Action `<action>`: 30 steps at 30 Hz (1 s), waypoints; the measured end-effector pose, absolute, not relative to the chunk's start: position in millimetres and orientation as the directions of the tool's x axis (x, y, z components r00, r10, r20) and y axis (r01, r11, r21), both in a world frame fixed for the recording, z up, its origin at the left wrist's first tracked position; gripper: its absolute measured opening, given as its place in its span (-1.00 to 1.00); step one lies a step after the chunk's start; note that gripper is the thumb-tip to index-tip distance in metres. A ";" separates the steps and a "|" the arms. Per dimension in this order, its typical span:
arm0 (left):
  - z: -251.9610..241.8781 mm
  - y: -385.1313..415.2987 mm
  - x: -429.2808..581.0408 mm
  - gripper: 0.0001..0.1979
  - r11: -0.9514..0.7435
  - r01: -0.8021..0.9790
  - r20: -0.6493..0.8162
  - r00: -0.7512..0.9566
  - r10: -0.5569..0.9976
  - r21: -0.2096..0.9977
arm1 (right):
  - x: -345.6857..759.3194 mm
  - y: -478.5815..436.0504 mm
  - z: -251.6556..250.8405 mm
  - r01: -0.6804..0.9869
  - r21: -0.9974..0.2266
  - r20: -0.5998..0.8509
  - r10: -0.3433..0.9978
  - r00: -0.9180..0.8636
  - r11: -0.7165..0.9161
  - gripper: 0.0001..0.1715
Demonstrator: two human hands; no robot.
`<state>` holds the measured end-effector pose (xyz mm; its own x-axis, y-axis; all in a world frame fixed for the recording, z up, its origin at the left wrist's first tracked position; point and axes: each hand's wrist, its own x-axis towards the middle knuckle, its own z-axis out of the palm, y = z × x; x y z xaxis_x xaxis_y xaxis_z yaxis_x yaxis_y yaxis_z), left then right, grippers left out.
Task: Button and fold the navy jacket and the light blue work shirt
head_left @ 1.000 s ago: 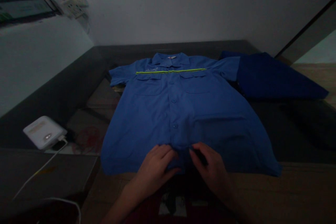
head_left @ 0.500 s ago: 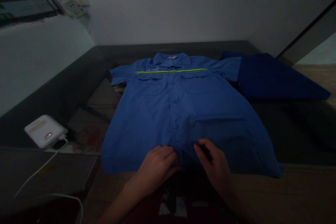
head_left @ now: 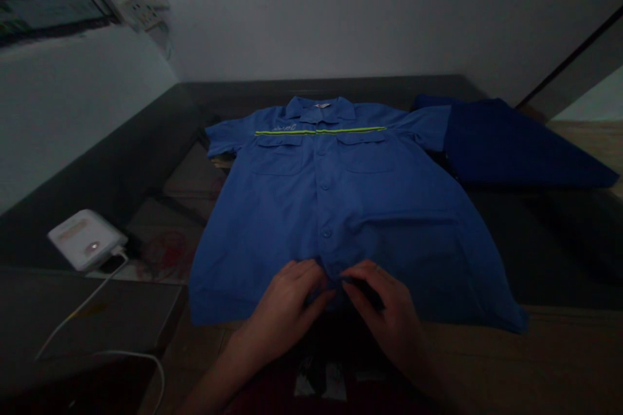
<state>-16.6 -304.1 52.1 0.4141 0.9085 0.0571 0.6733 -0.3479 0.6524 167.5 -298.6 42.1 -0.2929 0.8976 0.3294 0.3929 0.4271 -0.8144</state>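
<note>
A blue short-sleeved shirt [head_left: 272, 214] lies spread face up, its collar away from me and its hem toward me. A yellow-green stripe crosses the chest above two flap pockets, and buttons run down the front placket. At the lower end of the placket, my left hand [head_left: 294, 298] is closed on the shirt's edge. Close beside it, my right hand [head_left: 382, 301] pinches the fabric between thumb and forefinger. The exact bit of cloth between the fingertips is partly hidden, and the light is dim.
Dark blue folded cloth [head_left: 516, 146] lies at the right, touching the shirt's sleeve. On the left sits a white box-like device [head_left: 87, 240] with a white cable [head_left: 80, 311] plugged in. Wall sockets [head_left: 146, 0] are at the back left, and a wall stands behind.
My right hand has moved left to the placket and its fingertips have come together on the fabric. My left hand has stayed near the hem, its thumb shifting slightly up.
</note>
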 end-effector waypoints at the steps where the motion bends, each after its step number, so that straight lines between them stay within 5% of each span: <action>1: 53.0 -304.4 -16.1 -0.89 -0.337 0.672 0.046 0.412 0.910 0.660 | 168.2 -298.5 42.0 0.389 -0.823 0.316 0.902 -0.295 0.415 -0.89; 17: 52.1 -304.1 -11.4 -0.83 -0.235 0.582 -0.023 0.401 0.916 0.778 | 167.1 -296.6 32.3 0.353 -0.878 0.264 0.942 -0.208 0.324 -0.87; 30: 47.4 -304.0 -7.7 -0.84 -0.330 0.652 0.155 0.313 0.937 0.682 | 164.1 -297.4 41.7 0.434 -0.813 0.331 0.922 -0.203 0.388 -0.84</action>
<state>-7.7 -304.0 47.4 0.3128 0.9371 0.1549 0.6524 -0.3305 0.6820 164.1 -297.4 41.7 -0.2030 0.9216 0.3309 0.4336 0.3876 -0.8135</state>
